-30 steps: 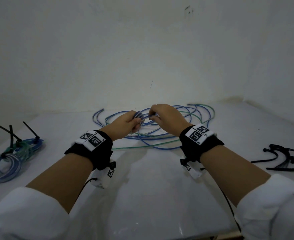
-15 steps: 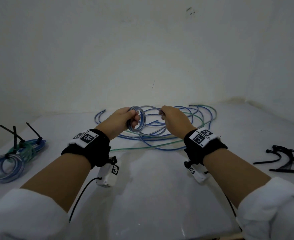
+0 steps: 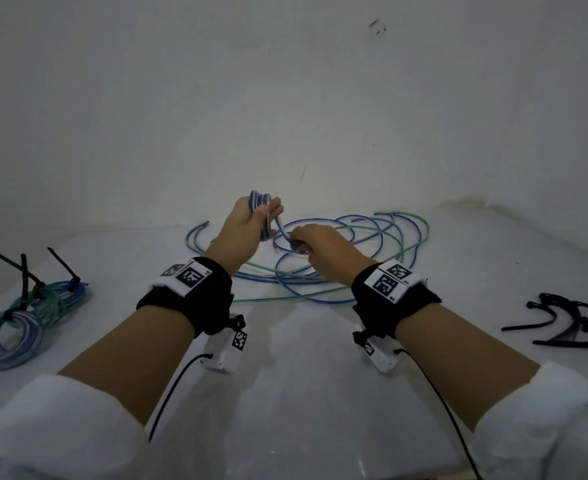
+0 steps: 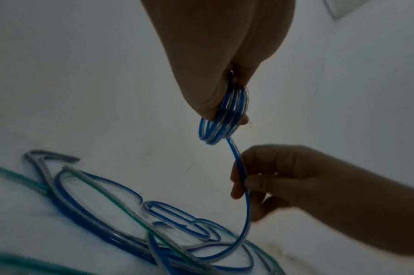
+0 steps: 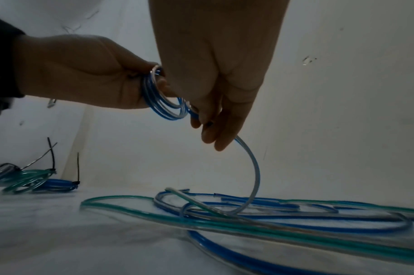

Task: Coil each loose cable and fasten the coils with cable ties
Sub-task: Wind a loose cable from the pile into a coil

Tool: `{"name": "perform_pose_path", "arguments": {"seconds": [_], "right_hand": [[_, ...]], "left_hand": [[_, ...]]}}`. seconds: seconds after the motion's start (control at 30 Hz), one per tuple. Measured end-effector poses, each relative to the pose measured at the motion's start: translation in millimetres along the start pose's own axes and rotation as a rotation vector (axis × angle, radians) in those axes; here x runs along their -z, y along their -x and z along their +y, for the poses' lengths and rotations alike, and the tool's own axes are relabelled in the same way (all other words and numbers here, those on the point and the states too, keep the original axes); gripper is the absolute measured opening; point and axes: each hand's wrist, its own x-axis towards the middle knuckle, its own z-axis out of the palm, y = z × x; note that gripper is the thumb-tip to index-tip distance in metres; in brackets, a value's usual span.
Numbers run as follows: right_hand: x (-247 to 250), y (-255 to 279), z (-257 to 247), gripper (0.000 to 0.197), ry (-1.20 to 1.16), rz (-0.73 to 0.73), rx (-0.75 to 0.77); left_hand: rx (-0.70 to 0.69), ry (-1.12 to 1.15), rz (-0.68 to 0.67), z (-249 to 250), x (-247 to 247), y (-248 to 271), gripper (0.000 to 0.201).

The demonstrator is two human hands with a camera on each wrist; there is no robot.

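My left hand (image 3: 251,216) is raised above the table and grips a small coil of blue cable (image 3: 263,216), several turns thick, seen close in the left wrist view as the blue coil (image 4: 224,119). A free strand runs down from it to my right hand (image 3: 315,244), which pinches the strand (image 4: 242,178) just below and right of the coil. The rest of the blue cable (image 3: 320,289) lies in loose loops on the white table (image 3: 303,393), tangled with a green cable (image 3: 389,237).
Finished coils (image 3: 19,317), blue and green, lie at the table's left with black tie tails sticking up. Loose black cable ties (image 3: 569,323) lie at the right. A white wall stands close behind the table.
My left hand has risen and turned, lifting the blue coil well above the table. My right hand has dropped lower and slid along the strand.
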Motion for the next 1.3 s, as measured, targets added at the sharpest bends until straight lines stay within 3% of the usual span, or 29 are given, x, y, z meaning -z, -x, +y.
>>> {"name": "perform_pose_path", "arguments": {"seconds": [0.17,0.23,0.33,0.47,0.63,0.8,1.0,1.1,1.2,1.3], "right_hand": [[8.5,2.9,-0.6,0.014,-0.014,0.007,0.029],[10.3,2.7,0.8,0.012,0.025,0.080,0.069],[8.5,-1.7,3.2,0.011,0.174,0.158,0.128],[6.0,-3.6,5.8,0.011,0.273,0.163,0.196],[16.7,0.8,-3.6,0.022,0.062,0.075,0.149],[21.6,-0.4,1.4,0.009,0.051,0.055,0.103],[16.2,-1.6,-9.3,0.013,0.071,0.075,0.153],[18.1,0.5,-2.1,0.016,0.023,0.156,0.113],[19.2,1.7,-0.6,0.012,0.019,0.128,0.121],[18.8,2.4,-1.6,0.009,-0.014,0.113,0.140]], "left_hand": [[-0.108,-0.597,-0.082,-20.1,15.0,0.8,0.008],[-0.083,-0.687,-0.170,-21.5,15.6,5.1,0.008],[-0.060,-0.666,-0.254,-14.2,5.0,14.5,0.008],[-0.045,-0.645,-0.229,-14.1,2.9,12.4,0.010],[-0.032,-0.664,-0.218,-19.9,8.9,6.1,0.011],[0.009,-0.486,-0.160,-24.0,12.8,6.9,0.021],[-0.055,-0.462,-0.267,-19.8,4.8,8.2,0.016],[-0.032,-0.505,-0.304,-20.4,11.1,6.5,0.018],[-0.014,-0.633,-0.371,-20.4,14.0,6.8,0.009],[0.015,-0.584,-0.424,-21.6,15.7,5.7,0.008]]}}
